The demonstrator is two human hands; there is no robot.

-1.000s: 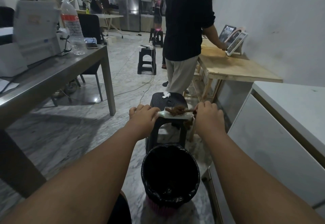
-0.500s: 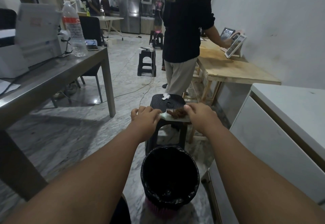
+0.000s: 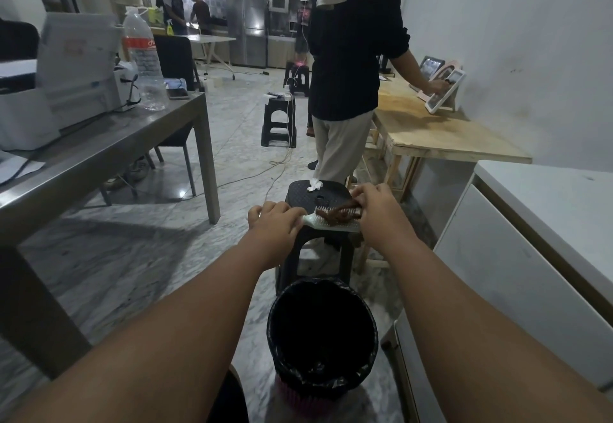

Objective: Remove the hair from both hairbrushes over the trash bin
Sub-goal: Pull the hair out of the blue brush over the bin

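Note:
I hold a pale green-white hairbrush (image 3: 328, 224) flat, bristles up, beyond and above the trash bin (image 3: 322, 336), which is pink with a black liner. My left hand (image 3: 277, 222) grips its handle. A clump of brown hair (image 3: 335, 215) sits tangled in the bristles. My right hand (image 3: 374, 208) lies over the brush's right end with its fingers pinched on that hair. A second hairbrush is not visible.
A black plastic stool (image 3: 315, 197) with a crumpled white tissue (image 3: 314, 185) stands just behind the bin. A person (image 3: 348, 67) stands beyond it at a wooden table (image 3: 441, 137). A steel table (image 3: 99, 150) is at left, a white cabinet (image 3: 530, 250) at right.
My right hand has moved from the brush's far right end inward onto the bristles and closed its fingers on the hair. My left hand keeps hold of the handle.

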